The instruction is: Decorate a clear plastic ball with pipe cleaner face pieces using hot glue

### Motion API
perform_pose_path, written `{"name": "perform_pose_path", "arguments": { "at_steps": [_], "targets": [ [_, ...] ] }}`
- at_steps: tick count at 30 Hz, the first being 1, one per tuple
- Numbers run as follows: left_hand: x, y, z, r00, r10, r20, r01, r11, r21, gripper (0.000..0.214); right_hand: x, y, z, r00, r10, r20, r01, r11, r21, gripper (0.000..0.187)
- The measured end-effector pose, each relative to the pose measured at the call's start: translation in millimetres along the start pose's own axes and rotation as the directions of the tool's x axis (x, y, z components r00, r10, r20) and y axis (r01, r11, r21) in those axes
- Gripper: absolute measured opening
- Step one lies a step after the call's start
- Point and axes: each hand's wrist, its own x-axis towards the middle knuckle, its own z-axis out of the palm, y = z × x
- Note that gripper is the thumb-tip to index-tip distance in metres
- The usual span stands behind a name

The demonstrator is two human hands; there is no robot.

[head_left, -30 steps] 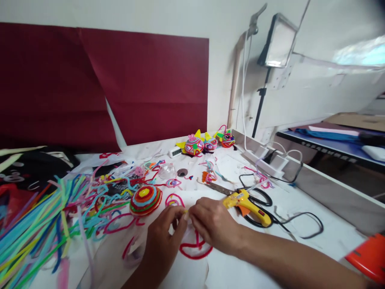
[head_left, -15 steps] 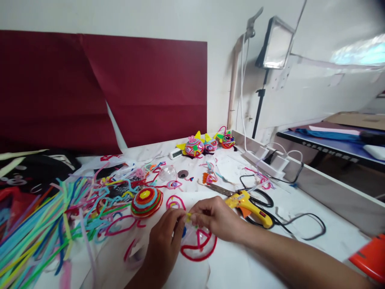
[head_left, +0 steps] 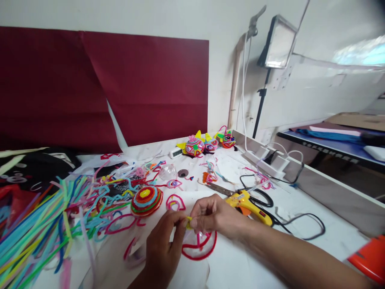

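Note:
Between the fingertips of both hands is a short yellow pipe cleaner (head_left: 189,222), mostly covered by the fingers. My left hand (head_left: 165,241) pinches it from the left, and my right hand (head_left: 212,216) grips it from the right. Below the hands lies a red pipe-cleaner outline (head_left: 200,257) around something clear, partly hidden by my right hand. A pink pipe-cleaner loop (head_left: 175,202) rests just beyond the fingertips. To the left sits a striped dome (head_left: 146,201) of coiled pipe cleaners with a yellow centre.
A yellow glue gun (head_left: 251,206) and scissors (head_left: 221,189) lie at the right, with a black cord. Many loose pipe cleaners (head_left: 45,228) spread over the left. Finished fish-like figures (head_left: 195,145) stand at the back. A power strip (head_left: 264,164) runs along the right edge.
Both hands have shifted slightly down, still pinching the yellow pipe cleaner. The fingers of my right hand have changed their bend a little. Other items on the table stay put.

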Motion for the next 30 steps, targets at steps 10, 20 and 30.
{"name": "perform_pose_path", "arguments": {
  "at_steps": [10, 20, 30],
  "targets": [
    [3.1, -17.4, 3.6, 0.982, 0.172, 0.081, -0.176, 0.983, 0.046, 0.012, -3.8, 0.0, -8.5, 0.960, -0.279, -0.009, 0.211, 0.750, -0.627, 0.010],
    [-2.9, -18.7, -0.7, 0.990, 0.097, 0.106, -0.106, 0.991, 0.084, 0.009, 5.7, -1.7, -19.4, 0.993, 0.038, 0.110, -0.032, 0.998, -0.052, 0.035],
    [-2.1, -11.1, -2.5, 0.995, -0.093, 0.042, 0.091, 0.994, 0.052, 0.011, 7.5, 3.2, -6.6, 0.998, 0.055, 0.001, -0.055, 0.992, 0.113, 0.043]
  ]
}}
